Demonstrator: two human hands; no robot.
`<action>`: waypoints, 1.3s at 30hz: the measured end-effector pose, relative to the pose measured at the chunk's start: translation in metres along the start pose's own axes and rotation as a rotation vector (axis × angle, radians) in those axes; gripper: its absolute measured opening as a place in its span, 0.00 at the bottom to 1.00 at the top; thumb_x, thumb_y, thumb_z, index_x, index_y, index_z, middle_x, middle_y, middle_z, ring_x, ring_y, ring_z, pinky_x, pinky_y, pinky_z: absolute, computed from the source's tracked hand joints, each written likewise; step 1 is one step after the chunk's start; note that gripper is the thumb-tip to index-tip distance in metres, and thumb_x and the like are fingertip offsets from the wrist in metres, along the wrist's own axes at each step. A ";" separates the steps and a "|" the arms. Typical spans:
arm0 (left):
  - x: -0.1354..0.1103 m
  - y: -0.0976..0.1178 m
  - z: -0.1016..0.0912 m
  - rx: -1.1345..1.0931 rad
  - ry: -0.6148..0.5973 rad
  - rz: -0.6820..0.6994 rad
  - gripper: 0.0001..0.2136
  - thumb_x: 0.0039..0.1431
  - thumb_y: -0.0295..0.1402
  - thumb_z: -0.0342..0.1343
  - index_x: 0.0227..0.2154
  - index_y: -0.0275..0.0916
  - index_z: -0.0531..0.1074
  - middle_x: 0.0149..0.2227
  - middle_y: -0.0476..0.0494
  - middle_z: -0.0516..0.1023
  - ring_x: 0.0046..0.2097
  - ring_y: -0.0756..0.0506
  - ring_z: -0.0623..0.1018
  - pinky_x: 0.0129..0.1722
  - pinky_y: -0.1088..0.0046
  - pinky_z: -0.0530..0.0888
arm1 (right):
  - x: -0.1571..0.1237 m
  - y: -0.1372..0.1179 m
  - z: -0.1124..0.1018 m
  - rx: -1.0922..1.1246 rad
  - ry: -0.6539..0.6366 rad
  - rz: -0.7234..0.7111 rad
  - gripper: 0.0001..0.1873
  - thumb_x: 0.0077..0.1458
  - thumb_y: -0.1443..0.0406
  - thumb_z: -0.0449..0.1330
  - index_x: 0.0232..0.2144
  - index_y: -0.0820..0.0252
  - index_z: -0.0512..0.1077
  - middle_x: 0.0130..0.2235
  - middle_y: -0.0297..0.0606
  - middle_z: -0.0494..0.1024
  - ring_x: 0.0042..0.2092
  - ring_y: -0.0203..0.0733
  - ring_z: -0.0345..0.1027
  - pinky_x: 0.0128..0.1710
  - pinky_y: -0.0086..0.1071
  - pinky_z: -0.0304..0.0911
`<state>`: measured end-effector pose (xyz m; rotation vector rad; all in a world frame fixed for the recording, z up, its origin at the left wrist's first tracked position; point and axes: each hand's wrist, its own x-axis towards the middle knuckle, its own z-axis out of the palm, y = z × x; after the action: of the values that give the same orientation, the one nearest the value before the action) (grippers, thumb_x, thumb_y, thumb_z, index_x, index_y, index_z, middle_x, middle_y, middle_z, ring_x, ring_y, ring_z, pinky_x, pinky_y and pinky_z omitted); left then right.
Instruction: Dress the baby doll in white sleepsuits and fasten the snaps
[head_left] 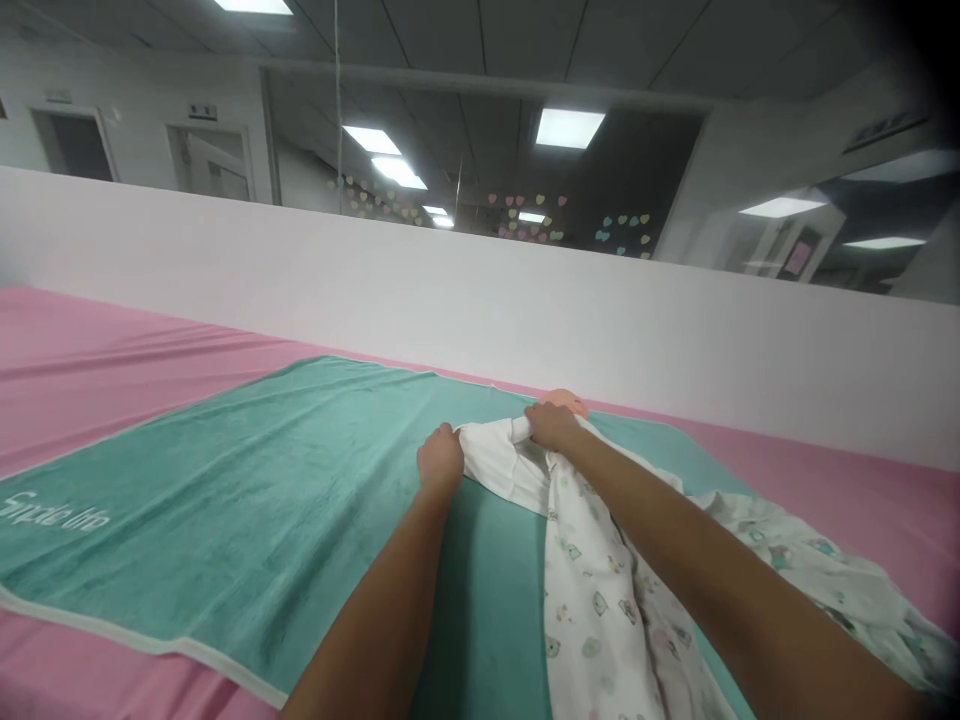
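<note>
Right hand (553, 424) pinches printed baby garment (592, 600) in curled fingers at one o'clock on teal towel (225, 480); left hand (441, 462) presses fingers together at its hem, grip unclear; slack pinch could drop cloth.

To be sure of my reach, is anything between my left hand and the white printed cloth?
Nothing visible: the left hand sits right at the edge of the white printed cloth.
</note>
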<state>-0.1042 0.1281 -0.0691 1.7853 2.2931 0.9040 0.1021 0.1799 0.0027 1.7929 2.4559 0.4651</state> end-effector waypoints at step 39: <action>-0.045 0.043 -0.008 0.163 0.091 0.531 0.16 0.62 0.36 0.40 0.49 0.42 0.65 0.52 0.42 0.69 0.54 0.42 0.66 0.54 0.66 0.59 | -0.150 0.133 0.126 0.402 0.243 0.463 0.30 0.55 0.59 0.46 0.60 0.60 0.54 0.64 0.43 0.50 0.63 0.54 0.42 0.56 0.52 0.45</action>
<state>-0.0571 0.0900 -0.0538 2.5419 2.0158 0.8929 0.3011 0.1009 -0.0982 2.6359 2.3995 0.2286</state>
